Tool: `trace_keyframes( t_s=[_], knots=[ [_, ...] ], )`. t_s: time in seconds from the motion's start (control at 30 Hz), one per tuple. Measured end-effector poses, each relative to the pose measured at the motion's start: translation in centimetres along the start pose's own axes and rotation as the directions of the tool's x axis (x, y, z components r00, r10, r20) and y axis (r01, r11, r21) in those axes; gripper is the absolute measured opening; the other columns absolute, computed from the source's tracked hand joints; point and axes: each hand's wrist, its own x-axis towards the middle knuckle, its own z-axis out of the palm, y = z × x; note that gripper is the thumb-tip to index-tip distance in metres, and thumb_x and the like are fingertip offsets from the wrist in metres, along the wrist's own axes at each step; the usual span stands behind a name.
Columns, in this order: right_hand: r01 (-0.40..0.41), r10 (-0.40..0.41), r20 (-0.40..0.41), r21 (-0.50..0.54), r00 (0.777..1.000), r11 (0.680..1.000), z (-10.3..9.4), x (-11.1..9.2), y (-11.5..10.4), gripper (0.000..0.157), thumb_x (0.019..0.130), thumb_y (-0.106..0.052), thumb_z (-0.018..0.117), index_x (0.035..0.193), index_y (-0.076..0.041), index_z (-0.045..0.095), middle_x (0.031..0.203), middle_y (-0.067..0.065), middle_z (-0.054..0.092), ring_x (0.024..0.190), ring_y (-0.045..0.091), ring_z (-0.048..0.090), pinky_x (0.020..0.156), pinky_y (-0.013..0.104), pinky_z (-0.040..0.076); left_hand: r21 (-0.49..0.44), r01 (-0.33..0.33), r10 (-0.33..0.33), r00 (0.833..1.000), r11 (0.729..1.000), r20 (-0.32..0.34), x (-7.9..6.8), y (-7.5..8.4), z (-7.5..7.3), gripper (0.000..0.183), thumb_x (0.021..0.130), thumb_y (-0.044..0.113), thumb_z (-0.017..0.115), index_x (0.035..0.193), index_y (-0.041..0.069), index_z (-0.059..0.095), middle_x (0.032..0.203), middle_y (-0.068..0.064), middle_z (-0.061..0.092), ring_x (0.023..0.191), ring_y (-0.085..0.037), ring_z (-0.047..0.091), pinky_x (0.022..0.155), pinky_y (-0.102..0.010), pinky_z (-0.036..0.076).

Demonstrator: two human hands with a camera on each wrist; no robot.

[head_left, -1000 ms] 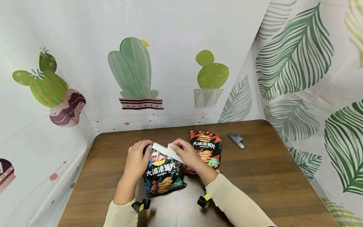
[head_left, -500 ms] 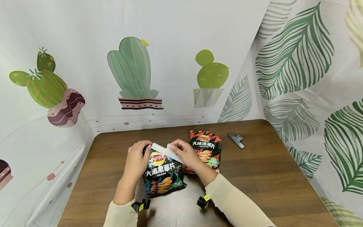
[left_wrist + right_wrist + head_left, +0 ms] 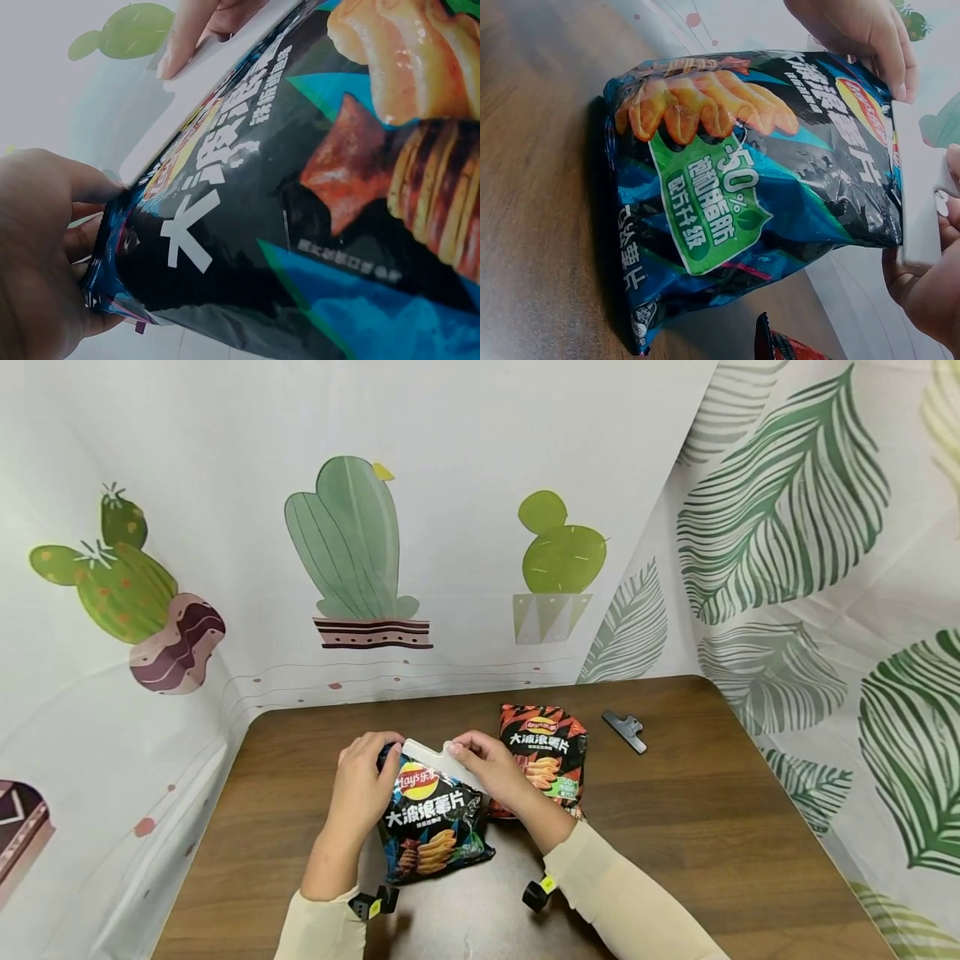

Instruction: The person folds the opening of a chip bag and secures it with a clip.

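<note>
Left hand (image 3: 364,778) pinches chip bag (image 3: 429,818), right hand (image 3: 495,770) pinches white clip (image 3: 919,195).
Probably light, slippery, easily squashed; best held at its top, between both hands.

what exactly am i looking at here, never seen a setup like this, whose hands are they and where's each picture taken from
There's no robot here, just a person working bare-handed at a wooden table. The wide picture comes from a camera worn on the head, looking forward and down. The two close-ups come from a small black camera on each wrist.

The left hand grips the top corner of a blue chip bag. The right hand holds a white clip along that bag's top edge. Also on the table are a red chip bag and, farther right, a grey clip.
</note>
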Motion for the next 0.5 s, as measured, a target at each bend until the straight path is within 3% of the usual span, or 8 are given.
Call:
trace_keyframes(
  t_s=[0.27, 0.5],
  knots=[
    [-0.025, 0.025, -0.016, 0.033, 1.0, 0.999, 0.01, -0.11, -0.04, 0.026, 0.102, -0.025, 0.062, 0.114, -0.003, 0.069, 0.088, -0.003, 0.061, 0.079, 0.009, 0.057, 0.069, 0.022, 0.047, -0.049, 0.067, -0.067, 0.998, 0.997, -0.01, -0.26, -0.21, 0.0, 0.017, 0.099, 0.016, 0.064, 0.111, 0.007, 0.072, 0.115, -0.012, 0.066, 0.11, -0.032, 0.057, 0.099, -0.053, 0.038],
    [-0.015, 0.016, -0.013, 0.054, 1.0, 0.998, -0.04, -0.11, 0.07, 0.028, 0.102, -0.021, 0.06, 0.117, 0.002, 0.067, 0.089, -0.002, 0.061, 0.079, 0.009, 0.056, 0.069, 0.022, 0.047, -0.078, 0.146, -0.146, 0.989, 0.986, -0.001, -0.39, -0.32, -0.1, 0.038, 0.099, 0.02, 0.064, 0.135, 0.007, 0.058, 0.129, -0.014, 0.056, 0.122, -0.033, 0.053, 0.105, -0.054, 0.043]
  ],
)
